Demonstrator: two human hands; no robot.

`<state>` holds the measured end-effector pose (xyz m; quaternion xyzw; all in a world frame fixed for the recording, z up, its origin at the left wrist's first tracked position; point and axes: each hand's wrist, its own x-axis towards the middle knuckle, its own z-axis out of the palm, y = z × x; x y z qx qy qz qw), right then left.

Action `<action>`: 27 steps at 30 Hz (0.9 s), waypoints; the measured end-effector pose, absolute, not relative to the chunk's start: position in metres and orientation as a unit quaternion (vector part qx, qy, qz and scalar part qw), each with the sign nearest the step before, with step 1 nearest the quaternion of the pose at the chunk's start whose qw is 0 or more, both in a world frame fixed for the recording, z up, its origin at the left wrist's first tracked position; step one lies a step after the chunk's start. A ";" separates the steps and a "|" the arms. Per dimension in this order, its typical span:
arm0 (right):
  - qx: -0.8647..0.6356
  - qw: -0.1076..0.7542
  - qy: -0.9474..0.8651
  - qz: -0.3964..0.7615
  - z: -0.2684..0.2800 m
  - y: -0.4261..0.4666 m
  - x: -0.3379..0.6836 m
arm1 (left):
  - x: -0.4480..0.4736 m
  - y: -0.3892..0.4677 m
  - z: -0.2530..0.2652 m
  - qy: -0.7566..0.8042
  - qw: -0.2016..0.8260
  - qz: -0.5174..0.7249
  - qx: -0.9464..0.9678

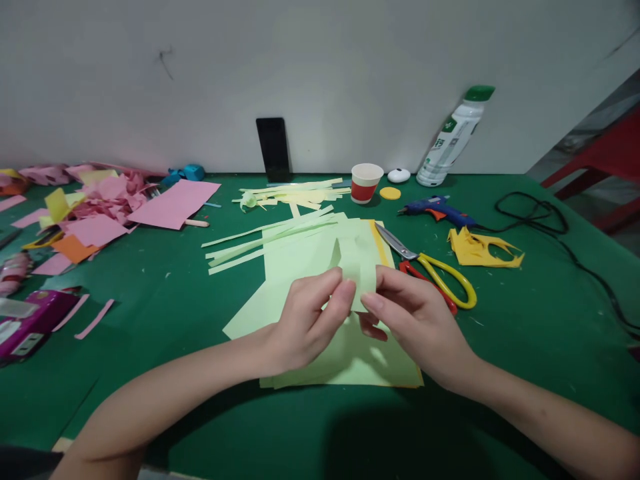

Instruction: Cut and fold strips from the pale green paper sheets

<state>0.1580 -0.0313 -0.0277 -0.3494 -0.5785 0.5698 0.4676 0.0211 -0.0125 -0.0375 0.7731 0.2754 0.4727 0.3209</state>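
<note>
Both hands pinch one small piece of light green paper (357,257), curved into a band and raised above the stack. My left hand (317,317) grips its left side between thumb and forefinger. On its right edge, my right hand (417,320) closes with thumb and fingers. Beneath them lies a stack of light green paper sheets (310,353), with a yellow-orange sheet showing at its edge. Several cut green paper strips (235,250) rest across the stack's upper left. Just right of the stack, scissors (435,267) with yellow and red handles lie partly open.
Behind stand a paper cup (364,185), a phone (273,150) and a leaning white bottle (450,143). A blue glue gun (440,211) trails a black cord. Yellow paper scrap (483,248) lies right; pink paper (175,203) and a purple tape dispenser (40,323) are left.
</note>
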 end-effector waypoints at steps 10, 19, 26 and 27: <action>-0.351 0.513 -0.543 0.564 -0.034 -0.033 0.152 | 0.022 -0.013 -0.043 0.281 0.346 0.472 0.761; -0.336 0.543 -0.571 0.515 -0.032 -0.030 0.156 | 0.020 -0.005 -0.044 0.261 0.431 0.430 0.749; -0.347 0.546 -0.480 0.593 -0.033 -0.027 0.150 | 0.017 -0.004 -0.050 0.211 0.571 0.408 0.680; -0.339 0.552 -0.479 0.592 -0.034 -0.027 0.150 | 0.017 -0.004 -0.051 0.212 0.574 0.406 0.679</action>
